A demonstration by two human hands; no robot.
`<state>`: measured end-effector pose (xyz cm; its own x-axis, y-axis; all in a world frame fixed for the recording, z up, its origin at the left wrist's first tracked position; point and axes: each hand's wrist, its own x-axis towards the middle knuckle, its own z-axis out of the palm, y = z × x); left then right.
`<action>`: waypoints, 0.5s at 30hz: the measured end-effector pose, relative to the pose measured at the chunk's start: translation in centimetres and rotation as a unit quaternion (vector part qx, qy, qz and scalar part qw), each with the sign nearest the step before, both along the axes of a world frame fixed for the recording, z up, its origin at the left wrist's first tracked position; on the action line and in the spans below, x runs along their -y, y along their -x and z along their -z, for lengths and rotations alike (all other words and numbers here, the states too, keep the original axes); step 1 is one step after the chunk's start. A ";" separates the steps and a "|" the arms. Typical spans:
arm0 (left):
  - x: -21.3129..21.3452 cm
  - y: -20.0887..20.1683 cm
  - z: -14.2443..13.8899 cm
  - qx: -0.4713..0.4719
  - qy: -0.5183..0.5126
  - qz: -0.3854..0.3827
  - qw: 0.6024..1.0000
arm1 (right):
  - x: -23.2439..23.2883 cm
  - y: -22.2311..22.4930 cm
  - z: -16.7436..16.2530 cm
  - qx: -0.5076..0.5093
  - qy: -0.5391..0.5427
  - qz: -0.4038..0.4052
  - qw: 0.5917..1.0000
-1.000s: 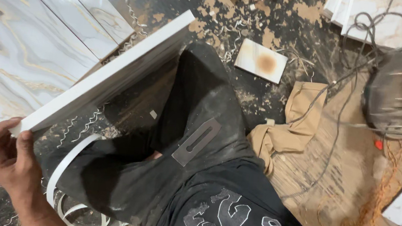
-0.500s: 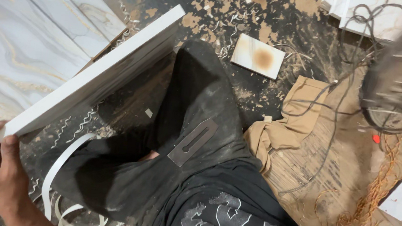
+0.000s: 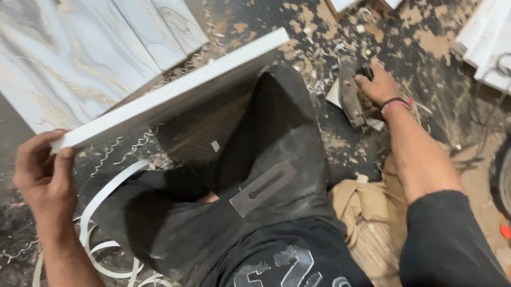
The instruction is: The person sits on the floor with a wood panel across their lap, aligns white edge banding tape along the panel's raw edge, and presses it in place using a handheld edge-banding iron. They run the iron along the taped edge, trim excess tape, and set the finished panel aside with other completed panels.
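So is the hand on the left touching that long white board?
Touching. The head view shows the left hand with its thumb and fingers wrapped around the near end of the white board, no gap between them.

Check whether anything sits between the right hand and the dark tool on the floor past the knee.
Nothing visible does: the right hand already rests on the dark tool. The left hand holds the white board at its near end.

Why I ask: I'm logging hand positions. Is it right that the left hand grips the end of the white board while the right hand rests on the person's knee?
Not quite. In the head view the left hand grips the white board, but the right hand reaches to a dark tool on the floor, not the knee.
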<state>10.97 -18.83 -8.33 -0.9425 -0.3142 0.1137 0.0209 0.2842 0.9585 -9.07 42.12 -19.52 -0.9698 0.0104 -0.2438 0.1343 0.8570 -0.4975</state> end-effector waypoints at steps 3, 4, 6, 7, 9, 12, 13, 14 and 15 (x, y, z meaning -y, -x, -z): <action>0.0 0.4 0.4 0.015 -0.011 -0.025 1.000 | 1.8 2.6 -3.6 0.093 -0.129 -0.020 0.987; 0.0 0.6 0.5 0.019 -0.004 -0.031 0.999 | 3.2 3.7 -5.8 -0.010 -0.066 -0.050 0.996; 0.0 1.0 0.8 0.034 0.006 -0.044 0.998 | 6.8 4.7 -10.3 -0.160 0.062 -0.123 0.978; 0.0 1.2 1.0 0.022 0.000 -0.035 0.999 | 8.7 5.0 -12.6 -0.207 0.127 -0.165 0.956; 0.1 1.7 1.3 -0.004 -0.010 -0.015 1.000 | 12.6 5.6 -16.6 -0.269 0.164 -0.270 0.910; 0.0 2.4 2.0 -0.004 -0.058 -0.023 0.998 | 19.4 7.5 -18.9 -0.318 0.101 -0.391 0.858; -0.2 2.7 2.4 0.006 -0.083 -0.020 0.996 | 21.3 8.2 -18.9 -0.199 0.061 -0.400 0.892; -0.4 3.0 2.7 0.015 -0.109 -0.018 0.994 | 23.3 8.7 -18.1 -0.076 0.016 -0.405 0.911; -0.8 3.3 3.1 0.012 -0.084 0.000 0.996 | 24.5 8.9 -17.3 0.049 -0.032 -0.405 0.912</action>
